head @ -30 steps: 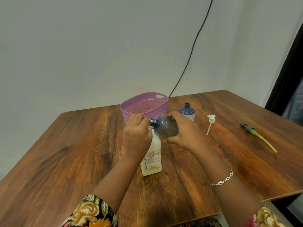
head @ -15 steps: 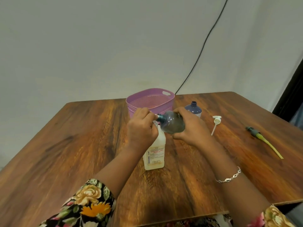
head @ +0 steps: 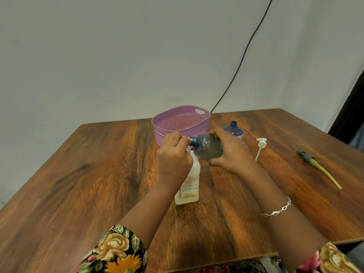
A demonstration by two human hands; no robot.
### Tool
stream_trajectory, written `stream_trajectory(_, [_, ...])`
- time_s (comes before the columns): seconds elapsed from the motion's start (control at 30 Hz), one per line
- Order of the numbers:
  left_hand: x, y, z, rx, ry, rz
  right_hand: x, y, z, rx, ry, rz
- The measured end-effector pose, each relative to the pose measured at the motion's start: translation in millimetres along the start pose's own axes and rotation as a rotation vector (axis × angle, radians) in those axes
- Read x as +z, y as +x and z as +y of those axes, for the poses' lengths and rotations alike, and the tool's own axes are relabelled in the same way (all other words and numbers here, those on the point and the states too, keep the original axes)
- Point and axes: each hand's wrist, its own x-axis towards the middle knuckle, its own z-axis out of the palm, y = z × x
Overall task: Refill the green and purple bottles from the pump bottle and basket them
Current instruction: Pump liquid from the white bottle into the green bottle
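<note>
Since half a second ago almost nothing has shifted: both of your hands keep the same pose and the bottles sit where they were. Only the view has drifted a little since a second ago, with more wall above and the basket [head: 162, 134] nearer the middle.

Your right hand [head: 230, 152] grips the body of the green bottle [head: 208, 147], fingers wrapped over its far side and thumb beneath. The bottle is held on its side above the desk [head: 98, 174], long axis level, teal neck pointing to 9 o'clock and base to 3 o'clock inside your palm.

Your left hand [head: 173, 156] is clenched over the top of the white pump bottle [head: 189, 186], which stands upright on the desk right below the green bottle's neck. A sliver of white shows at your fingertips, touching the bottle's mouth. Your hand hides the pump head itself.

From the pump bottle, the purple basket sits at 12 o'clock. The uncapped purple bottle [head: 234, 130] stands upright at 1 o'clock, just behind your right hand. A white pump cap [head: 261, 143] lies at 2 o'clock. A green cap with a yellow tube [head: 313, 162] lies at 3 o'clock, well apart, with its tube trailing toward 4 o'clock.
</note>
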Motion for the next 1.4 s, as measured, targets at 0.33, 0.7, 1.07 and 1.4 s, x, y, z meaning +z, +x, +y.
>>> stream_trajectory(0.33, [-3.6,15.8,-2.7,0.077,0.065,-0.054,-6.1,1.1,-2.8,-0.003,-0.020,0.020])
stream_trajectory(0.7, [-10.0,26.4,-5.7,0.162,0.117,-0.113,-11.1,0.9,-5.3,-0.022,-0.032,0.027])
stream_trajectory(1.07, [-7.6,13.6,-2.4,0.049,0.050,-0.087,-10.0,2.4,-5.0,-0.020,-0.057,-0.005])
stream_trajectory(1.4, [-3.9,-2.2,0.8,0.022,0.053,-0.066,-6.5,3.6,-3.3,-0.014,-0.095,-0.062])
